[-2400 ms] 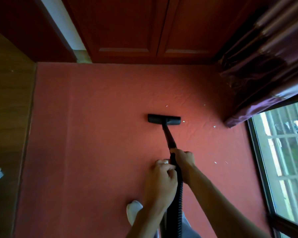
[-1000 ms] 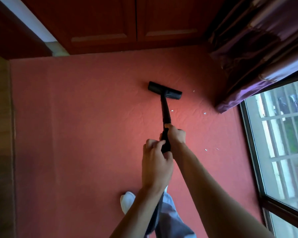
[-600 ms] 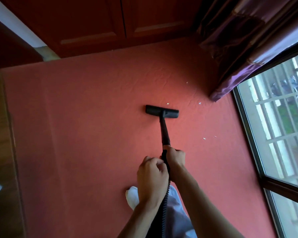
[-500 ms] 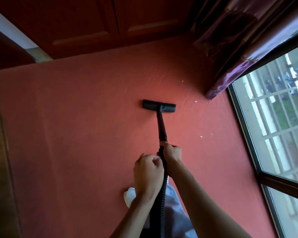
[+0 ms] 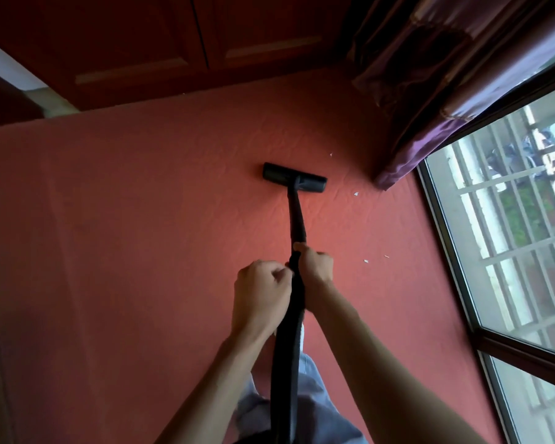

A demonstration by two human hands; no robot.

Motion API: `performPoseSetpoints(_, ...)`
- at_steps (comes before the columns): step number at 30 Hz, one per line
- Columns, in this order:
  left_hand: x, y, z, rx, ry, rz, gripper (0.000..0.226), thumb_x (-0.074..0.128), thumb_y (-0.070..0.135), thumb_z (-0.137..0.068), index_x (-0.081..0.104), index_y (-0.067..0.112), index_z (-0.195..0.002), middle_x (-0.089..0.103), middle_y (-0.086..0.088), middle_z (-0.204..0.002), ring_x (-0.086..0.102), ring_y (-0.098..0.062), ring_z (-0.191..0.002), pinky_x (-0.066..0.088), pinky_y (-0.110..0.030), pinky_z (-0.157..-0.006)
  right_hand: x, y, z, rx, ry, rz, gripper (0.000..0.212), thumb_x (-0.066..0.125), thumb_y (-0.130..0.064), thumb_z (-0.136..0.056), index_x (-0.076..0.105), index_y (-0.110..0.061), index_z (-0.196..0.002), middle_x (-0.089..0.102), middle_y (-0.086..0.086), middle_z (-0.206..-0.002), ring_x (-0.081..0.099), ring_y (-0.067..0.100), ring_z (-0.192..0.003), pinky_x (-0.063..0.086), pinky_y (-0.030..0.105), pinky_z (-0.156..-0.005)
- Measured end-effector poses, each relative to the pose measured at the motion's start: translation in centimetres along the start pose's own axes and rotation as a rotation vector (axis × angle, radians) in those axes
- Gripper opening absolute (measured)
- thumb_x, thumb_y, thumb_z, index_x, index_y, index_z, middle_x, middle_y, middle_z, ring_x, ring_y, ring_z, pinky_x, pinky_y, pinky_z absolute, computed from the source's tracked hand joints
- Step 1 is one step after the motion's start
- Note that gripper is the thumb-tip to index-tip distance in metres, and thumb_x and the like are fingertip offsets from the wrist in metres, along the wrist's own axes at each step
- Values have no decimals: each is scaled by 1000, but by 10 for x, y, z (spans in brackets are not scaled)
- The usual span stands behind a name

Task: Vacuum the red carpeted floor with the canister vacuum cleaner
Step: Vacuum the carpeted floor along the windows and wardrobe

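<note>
Behind right hand (image 5: 314, 267), left hand (image 5: 261, 293) grips the wand (image 5: 297, 219).

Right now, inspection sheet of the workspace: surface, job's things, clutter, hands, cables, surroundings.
Surface: red carpet, creased around the nozzle.
Job's things: black floor nozzle flat on the carpet; wand runs back from it to the hands; hose drops between the forearms. Canister not in view.
Clutter: small white scraps on the carpet to the right of the nozzle and the hands.
Hands: left hand grips the hose; right hand grips the wand's lower end, just ahead of the left.
Cables: nothing seen.
Surroundings: wooden cabinet doors along the far edge; purple curtain at the far right; window on the right.
</note>
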State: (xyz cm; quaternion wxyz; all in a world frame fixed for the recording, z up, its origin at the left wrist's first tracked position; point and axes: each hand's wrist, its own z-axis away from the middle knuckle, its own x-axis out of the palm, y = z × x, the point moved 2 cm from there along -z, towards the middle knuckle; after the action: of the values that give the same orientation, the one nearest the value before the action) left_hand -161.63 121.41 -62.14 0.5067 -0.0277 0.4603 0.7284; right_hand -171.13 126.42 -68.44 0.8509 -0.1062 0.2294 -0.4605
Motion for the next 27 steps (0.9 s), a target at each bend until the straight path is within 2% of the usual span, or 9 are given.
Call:
performPoseSetpoints(3, 1, -7, 18, 3, -42, -72, 27, 54, 17, -80, 52, 6, -56, 48, -5, -47, 43, -25, -48, 38, -35, -49, -14, 22, 15, 29, 4, 14, 21, 63, -18, -89, 68, -1, -76, 63, 9, -60, 55, 21, -47, 44, 23, -46)
performPoseSetpoints(7, 7, -6, 17, -3, -55, -106, 37, 53, 14, -80, 37, 13, -47, 36, 0, -43, 33, -20, -45, 30, -32, -49, -12, 29, 7, 60, 20, -2, 21, 65, -19, -88, 69, 0, -80, 65, 10, -63, 59, 23, -53, 48, 29, -56)
performPoseSetpoints(9, 10, -6, 6, -12, -60, -103, 30, 53, 14, -82, 49, 8, -52, 47, -1, -49, 43, -23, -50, 35, -32, -52, -5, 20, -4, 44, 23, -20, 20, 66, -19, -88, 68, -2, -78, 65, 11, -63, 60, 23, -52, 50, 30, -56)
performPoseSetpoints(11, 13, -1, -3, 10, -77, -87, 22, 53, 14, -84, 68, 9, -70, 60, -2, -69, 57, -22, -66, 44, -32, -63, 3, 6, -19, 18, 6, -48, 20, 67, -19, -86, 67, -1, -77, 63, 11, -60, 60, 25, -51, 53, 36, -60)
performPoseSetpoints(13, 18, 5, -8, 48, -99, -72, 23, 52, 14, -87, 74, 15, -83, 57, 0, -81, 56, -16, -73, 40, -26, -66, 7, -7, -31, -7, -9, -91, 20, 66, -17, -86, 63, 0, -74, 60, 12, -56, 58, 26, -48, 52, 37, -61)
performPoseSetpoints(16, 19, 13, -9, 94, -62, -29, 25, 52, 12, -88, 77, 17, -93, 58, 3, -86, 56, -13, -79, 39, -21, -69, 7, -18, -37, -14, -17, -130, 21, 64, -17, -87, 61, 0, -76, 59, 12, -57, 56, 25, -47, 50, 35, -59)
performPoseSetpoints(20, 2, 14, 6, 119, -27, 18, 25, 54, 10, -86, 77, 13, -80, 69, 0, -86, 64, -16, -79, 50, -31, -75, -9, -6, -14, 11, 9, -209, 19, 64, -17, -87, 61, 1, -79, 60, 13, -60, 56, 25, -48, 47, 30, -52)
performPoseSetpoints(24, -10, 0, 46, 210, -105, -92, 22, 53, 17, -83, 74, 12, -75, 68, 1, -77, 65, -19, -73, 51, -40, -72, -28, 30, 34, 37, 65, -294, 23, 63, -13, -88, 58, 0, -70, 55, 14, -55, 51, 22, -40, 42, 22, -41)
performPoseSetpoints(27, -17, -11, 71, 245, -170, -153, 30, 48, 27, -79, 70, 8, -73, 66, 0, -73, 64, -19, -67, 51, -43, -68, -38, 58, 67, 76, 95, -374, 25, 63, -12, -89, 57, 1, -68, 53, 14, -54, 48, 21, -36, 39, 19, -35)
